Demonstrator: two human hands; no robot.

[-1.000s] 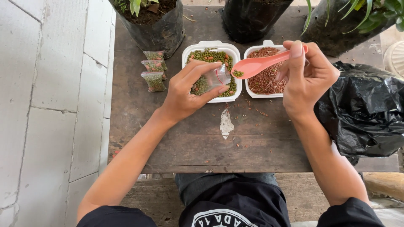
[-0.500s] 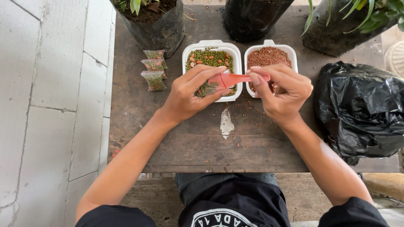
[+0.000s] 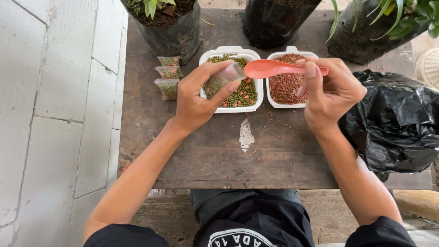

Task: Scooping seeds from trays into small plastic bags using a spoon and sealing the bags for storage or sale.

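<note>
The left hand (image 3: 196, 98) grasps a small clear plastic bag (image 3: 222, 78) partly filled with green beans, held tilted over the white tray of green beans (image 3: 238, 93). The right hand (image 3: 331, 93) pinches the handle of a pink plastic spoon (image 3: 270, 68), its bowl just beside the bag's mouth, above the gap between that tray and the white tray of reddish-brown grains (image 3: 286, 84). Three filled bags (image 3: 168, 77) lie left of the trays on the wooden table (image 3: 206, 151)

two trays (image 3: 231, 109) side by side on table (image 3: 206, 155) — packets (image 3: 168, 82) left, bag (image 3: 395, 123) right
</note>
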